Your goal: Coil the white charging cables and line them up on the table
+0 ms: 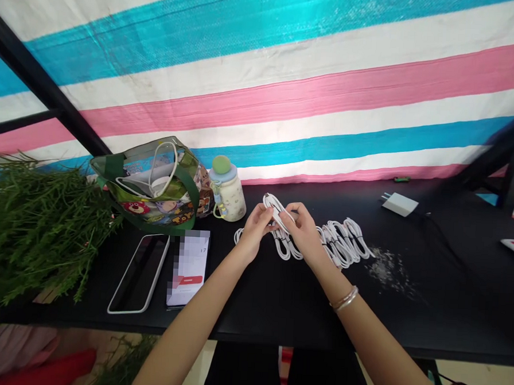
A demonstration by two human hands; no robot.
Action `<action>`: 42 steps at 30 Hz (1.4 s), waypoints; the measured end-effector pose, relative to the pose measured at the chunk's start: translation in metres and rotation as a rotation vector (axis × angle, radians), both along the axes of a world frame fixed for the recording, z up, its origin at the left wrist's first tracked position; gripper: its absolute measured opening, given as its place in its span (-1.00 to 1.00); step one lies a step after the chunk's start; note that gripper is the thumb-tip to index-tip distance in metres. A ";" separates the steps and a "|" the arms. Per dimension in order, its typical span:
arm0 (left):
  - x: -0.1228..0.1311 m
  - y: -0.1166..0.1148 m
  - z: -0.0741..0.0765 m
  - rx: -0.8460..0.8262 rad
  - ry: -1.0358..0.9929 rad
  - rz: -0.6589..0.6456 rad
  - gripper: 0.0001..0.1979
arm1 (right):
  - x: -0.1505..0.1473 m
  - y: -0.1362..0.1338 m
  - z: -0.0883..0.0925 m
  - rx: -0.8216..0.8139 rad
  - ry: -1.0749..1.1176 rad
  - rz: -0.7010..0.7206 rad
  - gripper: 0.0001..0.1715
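Observation:
Between my two hands, above the black table, is a coiled white cable (274, 204). My left hand (257, 227) pinches its left side with thumb and fingers. On the other side my right hand (302, 225) closes round the same coil, thumb on top. Below and behind the hands lies a row of several bundled white cables (344, 243), coiled and bound with dark ties. Part of that row is hidden by my right hand and forearm.
Left of my hands are a cream bottle (233, 198), a patterned bag (161, 205), a dark-screened phone (139, 273), a lit phone (189, 269) and a leafy plant (44, 227). To the right, a white charger plug (399, 204) and scattered white bits (388, 271) lie on the black table (458, 306).

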State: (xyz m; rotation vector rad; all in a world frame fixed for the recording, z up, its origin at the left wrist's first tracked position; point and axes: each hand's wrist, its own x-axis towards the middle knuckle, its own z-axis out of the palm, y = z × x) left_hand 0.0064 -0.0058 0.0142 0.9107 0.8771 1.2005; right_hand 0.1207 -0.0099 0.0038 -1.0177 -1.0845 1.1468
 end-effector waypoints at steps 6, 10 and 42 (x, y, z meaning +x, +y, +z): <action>0.003 0.002 0.006 0.094 0.123 -0.003 -0.75 | 0.007 0.002 -0.003 0.212 -0.275 -0.186 -0.76; 0.008 0.004 0.000 0.143 0.143 0.052 -0.77 | 0.007 0.002 -0.004 0.253 -0.326 -0.228 -0.80; -0.002 0.004 -0.011 0.255 0.290 0.165 -0.81 | 0.002 -0.005 -0.003 0.327 -0.559 -0.072 -0.85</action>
